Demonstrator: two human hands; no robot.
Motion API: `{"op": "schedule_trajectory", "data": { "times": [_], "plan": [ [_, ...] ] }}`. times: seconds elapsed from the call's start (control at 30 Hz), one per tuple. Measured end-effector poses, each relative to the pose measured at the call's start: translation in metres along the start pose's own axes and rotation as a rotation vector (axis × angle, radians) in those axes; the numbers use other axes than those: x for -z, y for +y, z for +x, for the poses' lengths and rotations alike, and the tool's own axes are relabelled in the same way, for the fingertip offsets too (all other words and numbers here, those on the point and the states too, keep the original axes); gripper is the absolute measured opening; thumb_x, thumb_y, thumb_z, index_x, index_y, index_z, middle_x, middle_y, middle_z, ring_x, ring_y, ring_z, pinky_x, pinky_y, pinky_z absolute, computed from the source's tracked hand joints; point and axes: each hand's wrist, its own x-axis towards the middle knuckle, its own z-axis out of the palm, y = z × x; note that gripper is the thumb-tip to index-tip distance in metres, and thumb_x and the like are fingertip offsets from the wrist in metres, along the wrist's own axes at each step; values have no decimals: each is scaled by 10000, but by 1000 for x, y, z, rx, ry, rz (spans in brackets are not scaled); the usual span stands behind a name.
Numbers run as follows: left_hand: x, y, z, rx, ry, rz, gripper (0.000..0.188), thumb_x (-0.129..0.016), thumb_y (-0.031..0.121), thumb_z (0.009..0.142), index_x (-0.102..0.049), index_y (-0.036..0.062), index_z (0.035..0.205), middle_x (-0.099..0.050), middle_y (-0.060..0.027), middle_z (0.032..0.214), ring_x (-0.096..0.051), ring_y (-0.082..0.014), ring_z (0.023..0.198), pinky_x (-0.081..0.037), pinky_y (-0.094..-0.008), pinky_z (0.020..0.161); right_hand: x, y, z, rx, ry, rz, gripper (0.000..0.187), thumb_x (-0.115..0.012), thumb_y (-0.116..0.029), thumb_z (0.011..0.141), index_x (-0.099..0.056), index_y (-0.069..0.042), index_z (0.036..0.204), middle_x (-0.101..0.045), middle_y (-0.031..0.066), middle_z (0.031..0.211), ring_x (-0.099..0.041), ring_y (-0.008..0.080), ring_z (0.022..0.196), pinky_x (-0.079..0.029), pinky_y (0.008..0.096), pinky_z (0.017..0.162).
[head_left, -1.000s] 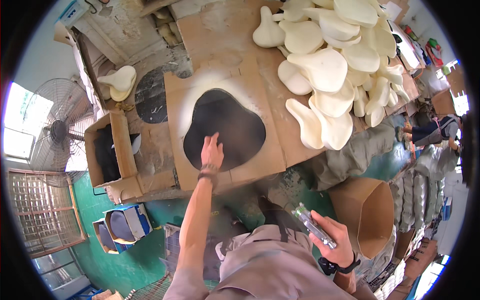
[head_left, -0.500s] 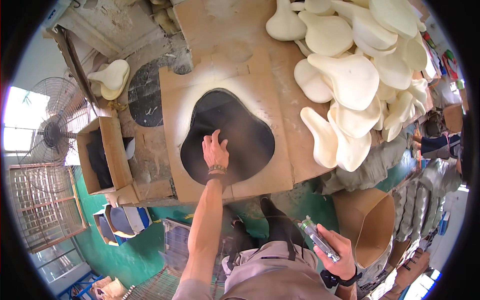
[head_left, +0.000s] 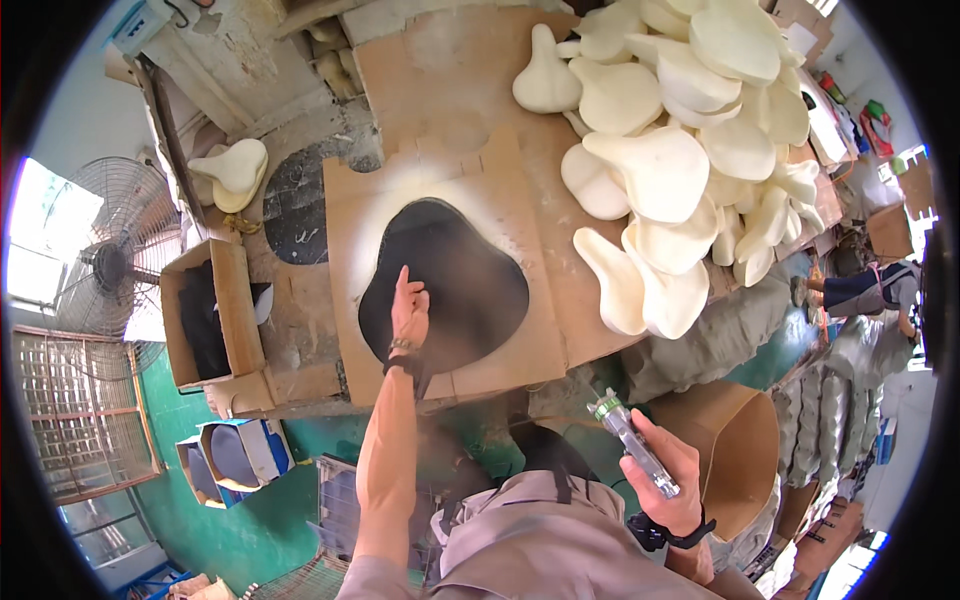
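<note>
My left hand [head_left: 408, 312] reaches over a black saddle-shaped sheet [head_left: 440, 270] framed by a sheet of brown cardboard [head_left: 345, 230] on the table. Its index finger points away from me and the other fingers are partly curled, with nothing visible in them. A band circles that wrist. My right hand [head_left: 668, 478] is closed around a metal spray gun [head_left: 635, 440] with a green ring at its front, held over the floor near the table's front edge. Thin mist blurs the sheet's right side. A pale coating edges the cardboard around its top.
Cream foam bicycle saddle pads [head_left: 655, 170] lie heaped at the table's right. Two more pads [head_left: 235, 165] sit far left, beyond an open carton [head_left: 240, 320] holding dark pieces. A cage fan [head_left: 110, 260] stands left. An open cardboard box [head_left: 735, 440] stands right; another person [head_left: 860, 290] is beyond.
My left hand has drawn slightly back and left, its index finger now straighter. The right hand still grips the spray gun. The whole view has shifted a little.
</note>
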Motion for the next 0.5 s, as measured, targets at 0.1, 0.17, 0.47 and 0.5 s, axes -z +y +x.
{"op": "schedule_trajectory", "data": {
  "times": [0.1,0.17,0.47,0.5],
  "plan": [
    [30,9,-39,-132,119,128,342,-582,67,975,-584,48,1316,-657,-64,1026,-601,-124,862,-510,-260,777,3,-18,-5,70,24,11,469,-714,-50,834,-607,52,1280,-690,156,921,-632,219,724,-498,305,676],
    [49,14,-86,-15,104,-24,267,-597,94,982,-626,49,1243,-658,-45,928,-598,-104,802,-510,-243,724,4,-23,-10,90,-33,24,482,-719,-30,816,-608,49,1278,-687,161,918,-633,235,721,-497,306,676],
    [161,-135,-331,588,-151,580,302,-648,246,868,-718,57,1094,-719,-144,924,-689,-247,867,-542,-359,753,-4,-33,-46,169,-368,71,747,-663,29,663,-531,-18,1397,-666,190,1003,-639,352,796,-519,359,723],
    [171,-164,-358,780,-223,704,331,-666,297,848,-735,76,1085,-728,-213,1010,-707,-358,964,-552,-409,829,-4,-33,-51,158,-379,62,743,-664,32,664,-536,-19,1394,-668,189,999,-639,350,791,-520,358,724]
  ]
}}
